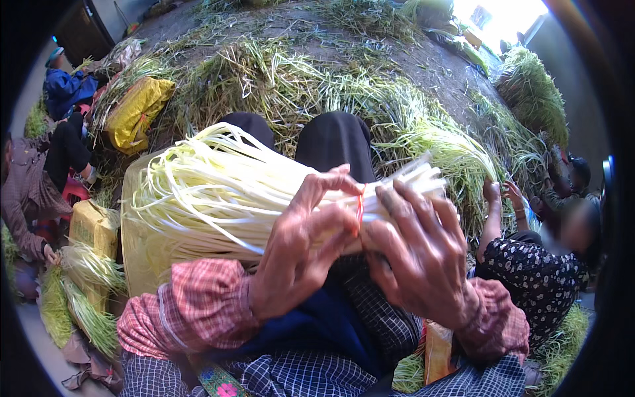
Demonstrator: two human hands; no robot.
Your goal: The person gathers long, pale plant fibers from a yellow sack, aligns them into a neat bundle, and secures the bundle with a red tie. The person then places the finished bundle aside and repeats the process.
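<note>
A thick bundle of pale yellow-white leafy stalks (223, 193) lies across my lap, its loose leaf ends fanned to the left and its white stem ends pointing right. A red band (361, 211) circles it near the stems. My left hand (307, 238) grips the bundle just left of the band, with fingertips at the band. On the right of the band, my right hand (421, 248) is closed around the white stems; its fingers look slightly blurred. A yellowish sheet or sack (136, 238) is under the bundle.
Heaps of loose green leaves (278, 84) cover the floor ahead. At the right, a co-worker (536, 278) holds up a bunch of stalks (446, 144). Other people sit at the left and far right. A yellow sack (139, 114) and tied green bunches (89, 302) lie at the left.
</note>
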